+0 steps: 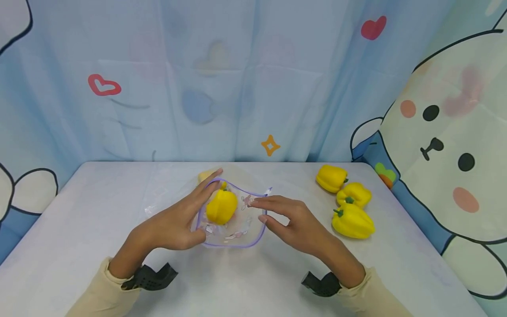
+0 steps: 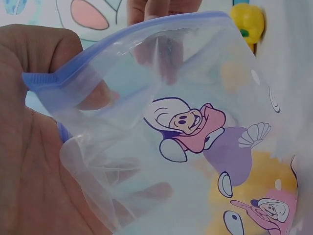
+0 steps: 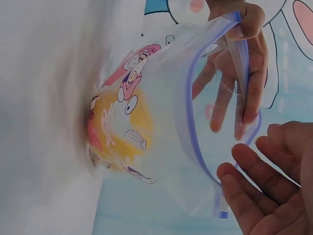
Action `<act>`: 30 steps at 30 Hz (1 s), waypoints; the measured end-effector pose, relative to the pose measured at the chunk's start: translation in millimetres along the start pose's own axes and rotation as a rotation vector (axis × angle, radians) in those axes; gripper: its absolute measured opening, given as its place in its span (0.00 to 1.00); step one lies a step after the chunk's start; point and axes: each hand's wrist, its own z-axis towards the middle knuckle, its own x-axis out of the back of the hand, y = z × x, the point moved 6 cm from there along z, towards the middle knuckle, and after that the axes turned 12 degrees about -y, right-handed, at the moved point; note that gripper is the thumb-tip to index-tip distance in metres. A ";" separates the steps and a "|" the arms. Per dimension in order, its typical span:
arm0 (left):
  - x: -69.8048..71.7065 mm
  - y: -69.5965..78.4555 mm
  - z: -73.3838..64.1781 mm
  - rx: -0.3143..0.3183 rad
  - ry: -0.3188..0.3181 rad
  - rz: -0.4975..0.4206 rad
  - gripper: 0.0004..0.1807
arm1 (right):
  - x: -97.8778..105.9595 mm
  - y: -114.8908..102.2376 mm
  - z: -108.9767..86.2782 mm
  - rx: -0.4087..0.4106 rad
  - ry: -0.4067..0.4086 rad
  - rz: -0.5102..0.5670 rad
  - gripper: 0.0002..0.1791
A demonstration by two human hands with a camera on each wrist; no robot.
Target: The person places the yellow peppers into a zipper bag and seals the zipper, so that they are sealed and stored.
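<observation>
A clear zip bag (image 1: 237, 235) with a purple rim and printed cartoon figures stands with its mouth spread wide. Inside it lies a yellow bell pepper (image 1: 222, 208), seen through the plastic as a yellow patch in both wrist views. My left hand (image 1: 180, 224) holds the bag's left side, its thumb at the near corner of the rim and fingers along the far side. Beside the right end of the mouth is my right hand (image 1: 291, 220), fingers loosely bent and apart, fingertips (image 3: 227, 171) right at the purple rim, with nothing gripped.
Three more yellow bell peppers (image 1: 352, 221) sit grouped on the right of the white table (image 1: 99, 246). Behind my left hand shows a pale yellow thing (image 1: 203, 176), with crumpled clear plastic (image 1: 158, 198) to its left. A printed curtain (image 1: 237, 88) hangs along the table's back edge.
</observation>
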 end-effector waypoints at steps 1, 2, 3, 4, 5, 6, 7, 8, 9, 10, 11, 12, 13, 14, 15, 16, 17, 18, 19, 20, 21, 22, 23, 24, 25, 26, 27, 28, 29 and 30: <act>0.2 0.2 -0.5 -0.002 0.002 0.002 0.53 | 1.1 -0.4 -0.2 0.009 0.018 -0.001 0.20; 0.5 0.1 -1.0 -0.006 0.006 0.004 0.53 | 2.1 -0.6 -0.5 0.020 0.035 0.002 0.19; 1.0 0.5 -1.4 -0.011 0.010 0.004 0.53 | 3.3 -0.7 -0.6 0.031 0.052 0.008 0.19; 1.3 0.7 -1.8 -0.017 0.012 0.003 0.53 | 4.5 -0.9 -0.7 0.040 0.068 0.016 0.18; 1.8 0.8 -2.1 -0.022 0.016 0.004 0.54 | 5.8 -0.8 -1.1 0.046 0.086 0.019 0.18; 2.1 0.7 -2.3 -0.027 0.019 0.006 0.54 | 6.9 -0.6 -1.3 0.051 0.099 0.029 0.18; 2.3 0.2 -2.4 -0.032 0.022 0.007 0.54 | 7.8 -0.3 -1.4 0.058 0.110 0.037 0.18; 2.5 -0.4 -2.6 -0.034 0.025 0.010 0.54 | 8.6 0.2 -1.6 0.061 0.119 0.044 0.18; 2.6 -1.1 -2.6 -0.034 0.026 0.011 0.54 | 9.5 0.8 -1.6 0.066 0.130 0.052 0.18; 2.7 -1.8 -2.6 -0.032 0.026 0.011 0.54 | 10.5 1.7 -1.8 0.068 0.141 0.054 0.18; 2.8 -2.2 -2.6 -0.031 0.026 0.012 0.54 | 11.5 3.0 -2.0 0.070 0.153 0.058 0.19; 2.7 -2.9 -2.3 -0.031 0.024 0.012 0.53 | 12.5 4.5 -2.1 0.073 0.164 0.067 0.19; 2.8 -3.1 -2.1 -0.030 0.024 0.012 0.53 | 13.6 6.3 -2.3 0.075 0.177 0.071 0.19; 3.0 -3.2 -1.9 -0.030 0.024 0.012 0.53 | 14.8 8.2 -2.6 0.077 0.191 0.075 0.18; 3.1 -3.2 -1.9 -0.029 0.024 0.009 0.53 | 16.0 10.0 -2.9 0.079 0.204 0.080 0.18; 3.2 -3.2 -1.8 -0.027 0.023 0.007 0.53 | 17.0 11.9 -3.2 0.079 0.215 0.084 0.18; 3.3 -3.3 -1.8 -0.025 0.023 0.004 0.53 | 18.0 13.2 -3.5 0.082 0.222 0.089 0.18; 3.2 -3.5 -1.8 -0.023 0.022 0.005 0.53 | 18.6 14.7 -3.8 0.081 0.228 0.092 0.18; 3.3 -3.5 -2.1 -0.020 0.020 0.003 0.53 | 19.0 15.8 -4.1 0.080 0.233 0.090 0.18; 3.1 -3.7 -2.4 -0.016 0.017 0.001 0.53 | 19.1 16.7 -4.4 0.078 0.236 0.091 0.18; 3.1 -3.9 -2.7 -0.014 0.015 -0.001 0.54 | 19.2 17.5 -4.5 0.076 0.237 0.093 0.17; 2.7 -4.2 -2.7 -0.013 0.013 0.001 0.53 | 19.2 18.1 -4.7 0.076 0.238 0.095 0.17; 2.4 -4.4 -2.7 -0.016 0.010 0.005 0.53 | 19.2 18.5 -4.8 0.077 0.239 0.097 0.17; 2.2 -4.3 -2.7 -0.017 0.007 0.007 0.53 | 19.2 19.3 -4.7 0.078 0.239 0.108 0.17; 2.0 -4.2 -2.8 -0.018 0.006 0.006 0.53 | 19.2 20.3 -4.6 0.079 0.240 0.115 0.16; 1.9 -4.2 -2.6 -0.019 0.005 0.007 0.53 | 19.2 21.4 -4.5 0.082 0.242 0.122 0.16; 2.0 -4.1 -2.2 -0.024 0.007 0.007 0.53 | 19.4 22.6 -4.4 0.085 0.245 0.133 0.16; 1.9 -4.0 -1.9 -0.023 0.006 0.005 0.53 | 19.8 23.8 -4.3 0.087 0.248 0.148 0.15; 2.1 -3.8 -1.6 -0.023 0.006 0.003 0.53 | 20.0 25.2 -4.3 0.088 0.250 0.165 0.15; 2.2 -3.6 -1.4 -0.018 0.005 -0.002 0.53 | 20.1 26.7 -4.4 0.088 0.250 0.180 0.15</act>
